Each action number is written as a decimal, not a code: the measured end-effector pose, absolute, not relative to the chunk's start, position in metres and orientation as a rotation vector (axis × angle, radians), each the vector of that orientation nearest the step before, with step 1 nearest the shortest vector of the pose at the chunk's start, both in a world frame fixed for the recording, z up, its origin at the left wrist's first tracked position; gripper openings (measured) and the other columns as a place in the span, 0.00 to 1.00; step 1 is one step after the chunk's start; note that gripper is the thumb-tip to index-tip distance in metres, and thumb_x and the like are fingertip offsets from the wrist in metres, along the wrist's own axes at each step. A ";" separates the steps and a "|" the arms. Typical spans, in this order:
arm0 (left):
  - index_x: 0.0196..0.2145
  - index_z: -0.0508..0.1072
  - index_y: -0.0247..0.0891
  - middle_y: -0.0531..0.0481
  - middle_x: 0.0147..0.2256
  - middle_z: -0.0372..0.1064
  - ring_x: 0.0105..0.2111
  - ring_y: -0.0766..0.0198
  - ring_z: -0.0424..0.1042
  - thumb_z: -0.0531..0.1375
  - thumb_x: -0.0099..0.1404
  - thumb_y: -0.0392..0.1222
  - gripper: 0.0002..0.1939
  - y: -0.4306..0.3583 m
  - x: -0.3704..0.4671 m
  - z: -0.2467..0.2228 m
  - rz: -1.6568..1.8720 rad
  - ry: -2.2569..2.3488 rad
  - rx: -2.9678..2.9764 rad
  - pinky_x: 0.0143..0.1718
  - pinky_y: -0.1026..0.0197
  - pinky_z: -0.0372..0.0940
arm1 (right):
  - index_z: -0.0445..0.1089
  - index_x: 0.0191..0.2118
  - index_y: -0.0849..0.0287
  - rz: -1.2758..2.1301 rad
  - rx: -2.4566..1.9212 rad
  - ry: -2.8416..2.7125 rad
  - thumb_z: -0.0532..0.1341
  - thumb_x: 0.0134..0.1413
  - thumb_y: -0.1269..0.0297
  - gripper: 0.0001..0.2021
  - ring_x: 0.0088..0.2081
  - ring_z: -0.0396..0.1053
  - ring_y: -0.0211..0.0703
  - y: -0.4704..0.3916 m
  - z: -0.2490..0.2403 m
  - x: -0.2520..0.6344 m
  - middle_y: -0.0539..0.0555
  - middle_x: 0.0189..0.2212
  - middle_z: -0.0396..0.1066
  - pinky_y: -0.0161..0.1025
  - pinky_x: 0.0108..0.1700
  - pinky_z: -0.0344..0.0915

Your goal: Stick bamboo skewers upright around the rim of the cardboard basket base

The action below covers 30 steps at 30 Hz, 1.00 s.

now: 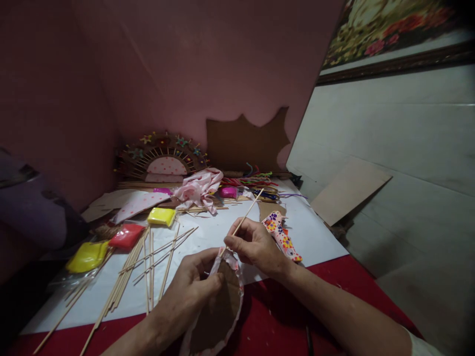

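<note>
My left hand [196,284] grips the edge of an oval cardboard piece [217,311] whose rim is wrapped in folded pale fabric. Between the thumb and fingers of my right hand [254,244] is a thin wooden stick [250,210], slanting up to the right. Its lower end meets the fabric at the top of the oval; whether it goes inside cannot be seen. Just beyond my right hand lies a stuffed fabric shape [282,235] with a bright flower print. Several loose wooden sticks [129,272] are spread on the white sheet left of my hands.
Yellow [161,216] and red packets [127,236] lie at the left. Behind are crumpled pink fabric [200,188], scissors [267,194] and a decorated semicircular fan [165,158]. Cut brown cardboard [245,143] leans on the wall. A white sheet [315,242] covers part of the red cloth [345,282].
</note>
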State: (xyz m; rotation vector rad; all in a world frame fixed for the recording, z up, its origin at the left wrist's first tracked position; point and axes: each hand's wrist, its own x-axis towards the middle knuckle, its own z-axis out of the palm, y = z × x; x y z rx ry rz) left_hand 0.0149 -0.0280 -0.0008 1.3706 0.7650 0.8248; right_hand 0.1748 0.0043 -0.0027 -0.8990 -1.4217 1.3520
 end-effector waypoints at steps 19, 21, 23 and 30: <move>0.42 0.72 0.40 0.52 0.34 0.74 0.34 0.60 0.69 0.52 0.53 0.27 0.21 -0.027 0.016 0.001 0.827 0.745 1.371 0.37 0.59 0.60 | 0.61 0.26 0.61 1.336 -0.888 -1.425 0.64 0.43 0.59 0.13 0.14 0.51 0.26 0.005 -0.003 0.174 0.44 0.17 0.60 0.28 0.14 0.47; 0.42 0.73 0.40 0.52 0.35 0.74 0.34 0.60 0.69 0.52 0.53 0.26 0.21 -0.027 0.015 0.000 0.831 0.749 1.372 0.38 0.59 0.60 | 0.61 0.26 0.62 1.332 -0.885 -1.422 0.64 0.43 0.60 0.12 0.14 0.52 0.26 0.005 -0.004 0.175 0.44 0.17 0.60 0.28 0.14 0.47; 0.43 0.72 0.40 0.52 0.36 0.73 0.34 0.60 0.69 0.52 0.53 0.26 0.21 -0.027 0.015 0.000 0.831 0.758 1.361 0.38 0.59 0.60 | 0.61 0.26 0.62 1.334 -0.888 -1.421 0.64 0.43 0.60 0.13 0.14 0.51 0.26 0.004 -0.003 0.175 0.44 0.17 0.60 0.28 0.14 0.47; 0.42 0.73 0.41 0.52 0.34 0.74 0.34 0.60 0.68 0.51 0.53 0.26 0.21 -0.027 0.015 -0.001 0.836 0.745 1.378 0.37 0.58 0.60 | 0.61 0.26 0.62 1.346 -0.885 -1.411 0.64 0.43 0.59 0.13 0.14 0.51 0.26 0.004 -0.002 0.174 0.43 0.17 0.60 0.28 0.14 0.47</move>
